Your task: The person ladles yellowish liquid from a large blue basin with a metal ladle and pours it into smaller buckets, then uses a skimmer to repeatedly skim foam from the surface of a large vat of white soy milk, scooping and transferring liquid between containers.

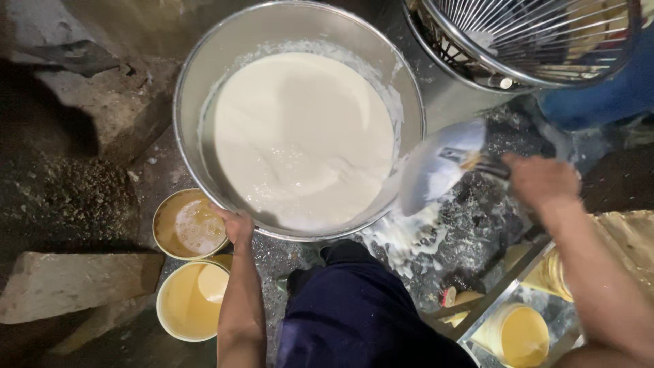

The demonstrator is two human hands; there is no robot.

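Dark blue trouser leg point(354, 313) nearest us, bottom centre. Our left hand point(237, 227) closes fingers over lower rim of big steel bowl point(197, 75), bowl sits on wet floor point(477, 218) holding pale batter point(303, 140). Our right hand point(541, 180) wraps tight round handle of metal scoop point(436, 167), blade smeared white, touching bowl's right rim. Spilled batter point(405, 238) on floor just below. Two cream tubs point(191, 266) beside left hand. Wire-caged steel vessel point(524, 34) upper right.
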